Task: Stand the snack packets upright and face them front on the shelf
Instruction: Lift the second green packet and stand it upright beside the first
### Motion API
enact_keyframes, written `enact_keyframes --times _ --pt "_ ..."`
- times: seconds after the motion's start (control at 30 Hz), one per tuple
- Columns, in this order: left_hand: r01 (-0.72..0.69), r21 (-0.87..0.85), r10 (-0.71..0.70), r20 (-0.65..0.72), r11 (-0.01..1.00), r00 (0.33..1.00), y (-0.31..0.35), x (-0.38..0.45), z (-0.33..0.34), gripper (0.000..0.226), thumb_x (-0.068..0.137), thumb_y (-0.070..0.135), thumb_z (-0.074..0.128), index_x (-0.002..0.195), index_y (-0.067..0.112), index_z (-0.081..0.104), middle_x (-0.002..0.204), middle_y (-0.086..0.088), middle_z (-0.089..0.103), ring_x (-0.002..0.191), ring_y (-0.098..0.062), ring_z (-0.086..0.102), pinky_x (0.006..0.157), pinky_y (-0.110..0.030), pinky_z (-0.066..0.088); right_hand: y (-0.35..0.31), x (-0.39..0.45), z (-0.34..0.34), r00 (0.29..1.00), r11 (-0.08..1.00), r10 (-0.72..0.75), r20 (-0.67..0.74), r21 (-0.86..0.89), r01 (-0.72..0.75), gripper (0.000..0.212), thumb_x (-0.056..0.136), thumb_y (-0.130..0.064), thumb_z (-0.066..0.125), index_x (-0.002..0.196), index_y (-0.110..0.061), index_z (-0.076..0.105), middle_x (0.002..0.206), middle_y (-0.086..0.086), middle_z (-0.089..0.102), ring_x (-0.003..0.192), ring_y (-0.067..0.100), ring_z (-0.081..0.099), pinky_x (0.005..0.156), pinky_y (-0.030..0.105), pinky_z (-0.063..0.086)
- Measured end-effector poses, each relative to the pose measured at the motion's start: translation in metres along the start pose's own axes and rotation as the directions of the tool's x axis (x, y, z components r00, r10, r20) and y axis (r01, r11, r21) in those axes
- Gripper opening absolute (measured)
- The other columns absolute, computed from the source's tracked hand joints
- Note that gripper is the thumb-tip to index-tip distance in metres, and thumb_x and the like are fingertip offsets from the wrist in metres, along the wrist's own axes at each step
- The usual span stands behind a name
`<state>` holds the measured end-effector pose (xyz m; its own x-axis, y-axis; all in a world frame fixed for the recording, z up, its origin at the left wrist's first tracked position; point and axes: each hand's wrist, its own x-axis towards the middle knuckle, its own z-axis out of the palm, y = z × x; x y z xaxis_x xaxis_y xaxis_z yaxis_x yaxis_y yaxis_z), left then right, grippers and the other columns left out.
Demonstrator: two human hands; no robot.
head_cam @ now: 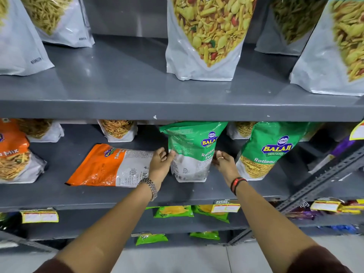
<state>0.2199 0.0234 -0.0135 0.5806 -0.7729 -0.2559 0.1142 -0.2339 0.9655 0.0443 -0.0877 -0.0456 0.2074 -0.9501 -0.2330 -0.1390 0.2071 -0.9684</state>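
Observation:
A green Ratlami Sev packet point(192, 152) stands upright on the middle shelf point(177, 192), turned partly sideways so its back panel and barcode show. My left hand point(160, 164) presses its left edge and my right hand point(223, 161) holds its right edge. To its left an orange Tikha Mitha Mix packet point(106, 166) lies flat on the shelf, back side up. A second green Ratlami Sev packet point(264, 152) stands upright to the right, front facing out.
An orange Mix packet point(13, 154) stands at far left. White sev pouches point(118, 130) stand at the back. The upper shelf point(137, 109) overhangs closely and carries large namkeen pouches point(206, 36). Small green packets point(173, 211) lie on lower shelves. A slotted metal upright point(323, 182) slants at right.

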Motion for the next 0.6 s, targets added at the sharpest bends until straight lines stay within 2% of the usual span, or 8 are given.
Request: enact_keyframes --times 0.07,0.1,0.23,0.33,0.4,0.47,0.53,0.6 --pt "0.074 0.035 -0.077 0.076 0.997 0.994 -0.006 -0.011 0.003 0.012 0.089 0.029 0.056 0.098 0.022 0.054 0.107 0.004 0.054 0.109 -0.015 0.051 0.1 -0.03 0.038 -0.005 0.0 -0.004 0.999 0.999 0.042 0.021 -0.007 -0.042 0.034 0.098 -0.023 0.039 0.073 -0.019 0.06 0.087 0.01 0.063 0.079 0.02 0.059 0.089 0.038 0.05" --pt "0.099 0.059 -0.105 0.123 0.993 0.987 -0.009 -0.016 0.005 0.015 0.086 0.038 0.056 0.092 0.025 0.053 0.101 0.004 0.056 0.107 -0.018 0.053 0.103 -0.035 0.04 -0.004 0.0 -0.005 0.998 0.998 0.05 0.028 -0.047 -0.048 0.035 0.098 -0.028 0.039 0.072 -0.019 0.061 0.089 0.012 0.065 0.081 0.023 0.061 0.093 0.041 0.05" --pt "0.198 0.071 -0.208 0.196 0.978 0.958 -0.007 -0.017 0.017 0.054 0.09 0.047 0.045 0.126 0.007 0.049 0.121 -0.019 0.056 0.099 -0.018 0.051 0.099 -0.036 0.044 0.0 -0.009 -0.013 0.996 0.969 0.055 0.074 -0.244 -0.035 0.037 0.094 -0.041 0.041 0.072 -0.021 0.064 0.1 0.02 0.072 0.085 0.028 0.071 0.092 0.049 0.053" --pt "0.199 0.01 -0.199 0.134 0.98 0.971 0.001 -0.004 0.028 0.032 0.091 0.041 0.044 0.102 0.015 0.061 0.115 -0.011 0.06 0.097 -0.018 0.053 0.095 -0.036 0.044 -0.003 -0.033 -0.013 0.979 0.962 0.087 0.182 -0.27 -0.035 0.029 0.098 -0.019 0.04 0.089 -0.005 0.063 0.104 0.026 0.068 0.049 -0.001 0.067 0.061 0.02 0.058" --pt "0.197 -0.009 -0.194 0.125 0.98 0.973 0.002 0.01 0.037 0.033 0.09 0.04 0.046 0.1 0.015 0.065 0.114 -0.011 0.064 0.099 -0.023 0.06 0.097 -0.039 0.046 0.003 -0.042 -0.01 0.955 0.955 0.094 0.28 -0.296 -0.007 0.028 0.098 -0.015 0.04 0.102 0.004 0.06 0.102 0.029 0.066 0.046 -0.003 0.065 0.055 0.012 0.055" --pt "0.178 -0.053 -0.169 0.144 0.983 0.975 0.005 0.016 0.044 0.031 0.092 0.029 0.045 0.103 0.008 0.066 0.108 -0.009 0.069 0.094 -0.023 0.062 0.094 -0.037 0.049 0.01 -0.047 -0.003 0.937 0.958 0.094 0.336 -0.288 0.007 0.024 0.097 -0.017 0.041 0.093 -0.001 0.058 0.09 0.021 0.067 0.049 -0.004 0.066 0.054 0.009 0.055" --pt "0.166 -0.082 -0.151 0.166 0.983 0.975 0.013 0.012 0.047 0.027 0.094 0.021 0.042 0.085 0.012 0.066 0.085 0.0 0.075 0.085 -0.02 0.061 0.079 -0.029 0.052 0.011 -0.047 0.007 0.939 0.963 0.094 0.331 -0.271 -0.001 0.026 0.097 -0.019 0.042 0.077 -0.008 0.057 0.075 0.008 0.064 0.048 -0.006 0.066 0.049 0.007 0.052" --pt "0.169 -0.1 -0.15 0.175 0.98 0.973 0.015 0.013 0.047 0.031 0.096 0.025 0.04 0.081 0.015 0.064 0.087 -0.001 0.073 0.085 -0.02 0.062 0.073 -0.025 0.05 0.008 -0.048 0.012 0.935 0.963 0.108 0.337 -0.269 -0.014 0.029 0.096 -0.019 0.044 0.071 -0.013 0.056 0.072 0.004 0.063 0.048 -0.006 0.066 0.048 0.007 0.05"
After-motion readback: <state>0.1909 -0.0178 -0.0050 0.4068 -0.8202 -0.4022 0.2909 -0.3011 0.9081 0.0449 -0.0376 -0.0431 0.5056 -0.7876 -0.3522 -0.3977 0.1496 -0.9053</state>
